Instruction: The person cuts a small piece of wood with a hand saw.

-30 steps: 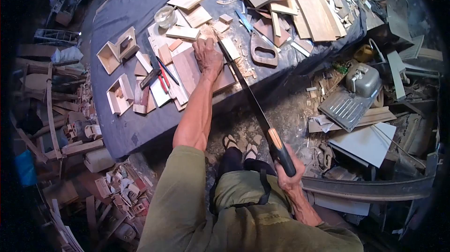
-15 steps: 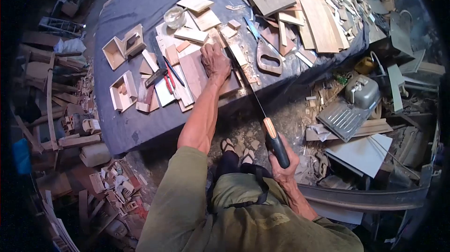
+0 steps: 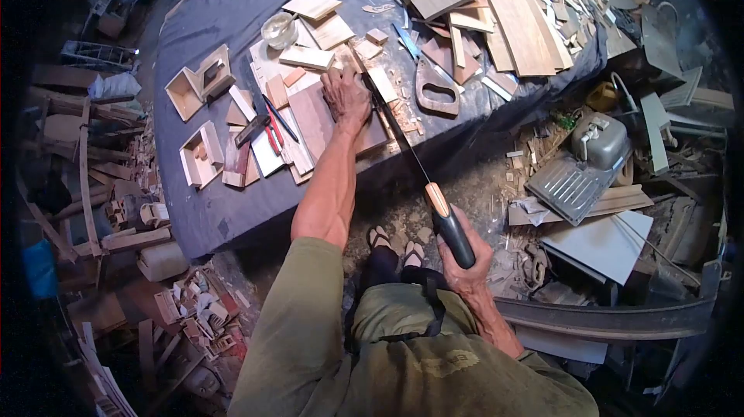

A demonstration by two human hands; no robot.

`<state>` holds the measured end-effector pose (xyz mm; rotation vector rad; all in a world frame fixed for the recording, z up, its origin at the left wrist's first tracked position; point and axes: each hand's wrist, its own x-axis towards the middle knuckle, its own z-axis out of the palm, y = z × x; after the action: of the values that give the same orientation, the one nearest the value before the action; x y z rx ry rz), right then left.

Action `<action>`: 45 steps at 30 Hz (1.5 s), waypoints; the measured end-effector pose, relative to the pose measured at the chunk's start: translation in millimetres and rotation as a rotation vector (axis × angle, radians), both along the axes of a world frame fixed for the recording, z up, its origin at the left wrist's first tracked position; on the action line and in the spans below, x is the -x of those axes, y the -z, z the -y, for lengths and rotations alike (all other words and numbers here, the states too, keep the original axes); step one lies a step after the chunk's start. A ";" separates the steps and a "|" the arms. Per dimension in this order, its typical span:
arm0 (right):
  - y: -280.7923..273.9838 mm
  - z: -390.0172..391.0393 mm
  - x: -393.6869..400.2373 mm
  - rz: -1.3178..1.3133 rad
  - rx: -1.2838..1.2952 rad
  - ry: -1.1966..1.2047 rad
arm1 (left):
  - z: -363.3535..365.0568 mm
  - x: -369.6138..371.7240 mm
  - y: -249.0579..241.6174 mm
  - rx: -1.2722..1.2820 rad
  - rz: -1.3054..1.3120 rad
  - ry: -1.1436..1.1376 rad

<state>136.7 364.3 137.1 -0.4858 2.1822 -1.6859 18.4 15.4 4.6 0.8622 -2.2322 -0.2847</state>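
Note:
My right hand (image 3: 471,262) is wrapped round the black and orange handle of a handsaw (image 3: 451,237). The saw's long dark blade runs up and left over the table's near side, close beside my left hand (image 3: 346,101). That hand presses down with bent fingers on a piece of wood, largely covered by the hand, at the blade's left side. Beneath it lies a brown board (image 3: 311,116). A pale strip of wood (image 3: 383,84) lies just right of the blade, among sawdust and chips.
On the cloth-covered table (image 3: 232,219) are a glass jar (image 3: 279,31), red-handled pliers (image 3: 274,138), a hammer (image 3: 252,130), small wooden boxes (image 3: 201,155) and a second handsaw (image 3: 436,95). Planks (image 3: 519,22) and offcuts pile at far right. A metal sink (image 3: 601,146) sits on the cluttered floor.
My right hand and the saw have shifted slightly up and left, toward the table. My left hand stays pressed on the wood. The whole view has tilted a little.

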 end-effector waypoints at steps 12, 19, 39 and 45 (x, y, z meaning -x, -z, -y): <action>-6.6 -17.3 -10.7 -0.105 -0.031 -0.002 | 2.7 2.1 -6.1 -0.027 -0.025 0.134; -10.9 -15.4 -10.1 -0.025 -0.051 0.015 | 8.8 4.6 -10.0 -0.003 -0.037 0.103; 12.0 2.5 5.3 -0.102 -0.034 -0.010 | 10.3 9.0 4.6 0.100 -0.148 0.091; 8.7 -38.2 -18.4 -0.242 -0.061 -0.013 | 7.3 2.4 -4.1 -0.009 0.011 0.153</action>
<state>155.1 402.5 128.4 -0.7186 2.3843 -1.6209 16.0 8.1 8.7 0.6999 -2.3128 -0.3623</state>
